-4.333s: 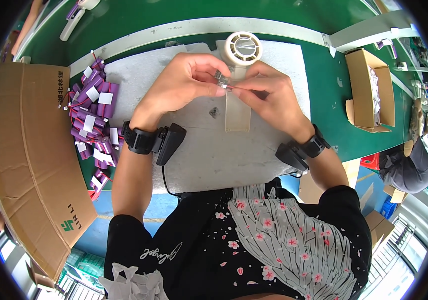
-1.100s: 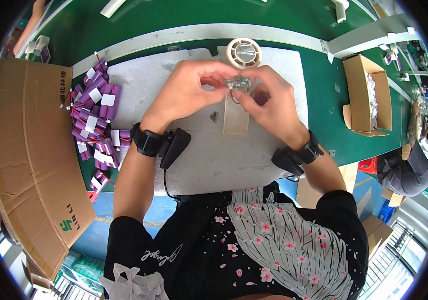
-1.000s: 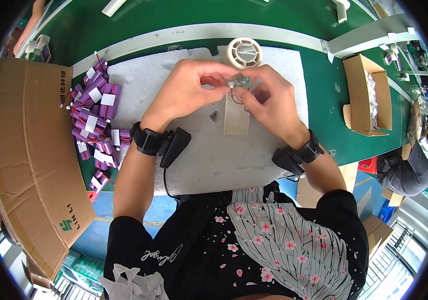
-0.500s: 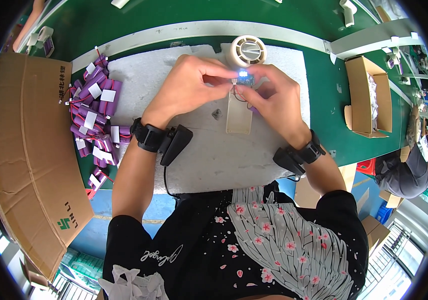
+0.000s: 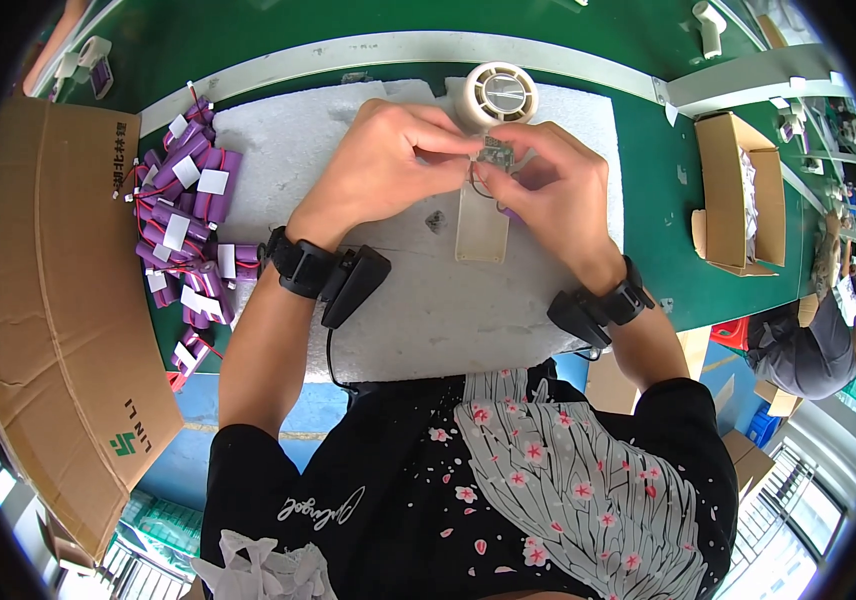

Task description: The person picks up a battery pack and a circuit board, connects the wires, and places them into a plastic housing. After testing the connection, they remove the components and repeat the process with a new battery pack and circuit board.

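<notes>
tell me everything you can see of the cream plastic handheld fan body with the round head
The cream plastic handheld fan body has a round head with openings ringed around a silvery disc, and a straight, rectangular handle that looks slightly translucent. It lies on the white foam sheet, head away from the person, handle end toward them. The left hand and right hand, holding a small grey-green circuit board, hide its middle; whether they touch it is unclear.

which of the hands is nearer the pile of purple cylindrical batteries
Left. The left hand is right of the purple cylindrical batteries; the right hand is farther right, beyond the left one.
</notes>
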Available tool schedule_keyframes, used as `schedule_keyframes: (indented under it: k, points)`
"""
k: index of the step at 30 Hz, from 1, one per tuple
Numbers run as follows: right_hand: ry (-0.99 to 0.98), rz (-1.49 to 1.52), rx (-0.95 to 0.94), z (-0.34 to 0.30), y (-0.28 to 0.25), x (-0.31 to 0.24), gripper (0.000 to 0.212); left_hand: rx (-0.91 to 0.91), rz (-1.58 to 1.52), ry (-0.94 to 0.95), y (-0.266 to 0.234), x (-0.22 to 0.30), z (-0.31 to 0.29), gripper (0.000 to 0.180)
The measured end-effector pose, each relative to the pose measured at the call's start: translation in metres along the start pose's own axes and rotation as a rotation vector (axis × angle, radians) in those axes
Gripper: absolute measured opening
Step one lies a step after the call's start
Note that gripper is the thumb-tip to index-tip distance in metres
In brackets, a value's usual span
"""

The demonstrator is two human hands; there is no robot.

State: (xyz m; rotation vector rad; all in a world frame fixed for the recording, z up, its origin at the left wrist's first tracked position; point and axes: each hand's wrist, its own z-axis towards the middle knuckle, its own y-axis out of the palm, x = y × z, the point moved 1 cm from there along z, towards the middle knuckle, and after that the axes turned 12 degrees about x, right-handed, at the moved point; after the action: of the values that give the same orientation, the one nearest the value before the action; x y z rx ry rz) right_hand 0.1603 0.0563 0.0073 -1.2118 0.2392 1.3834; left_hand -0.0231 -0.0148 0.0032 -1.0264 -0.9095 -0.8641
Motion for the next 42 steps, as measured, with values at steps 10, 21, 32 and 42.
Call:
schedule_keyframes:
  k: [10,21,32,42]
  points:
    - [0.069,0.008,-0.031,-0.001,0.000,0.000,0.026,-0.019,0.035,-0.029,-0.001,0.003,0.001,0.022]
    - [0.209,0.052,-0.081,0.002,-0.006,-0.005,0.024,-0.009,-0.052,-0.062,0.010,0.000,-0.003,0.027]
    - [0.151,0.001,-0.075,0.000,-0.007,-0.005,0.020,-0.039,-0.028,-0.115,0.015,0.006,-0.006,0.028]
    - [0.150,0.048,-0.101,0.002,-0.009,-0.005,0.015,-0.079,-0.078,-0.142,0.012,0.000,-0.006,0.027]
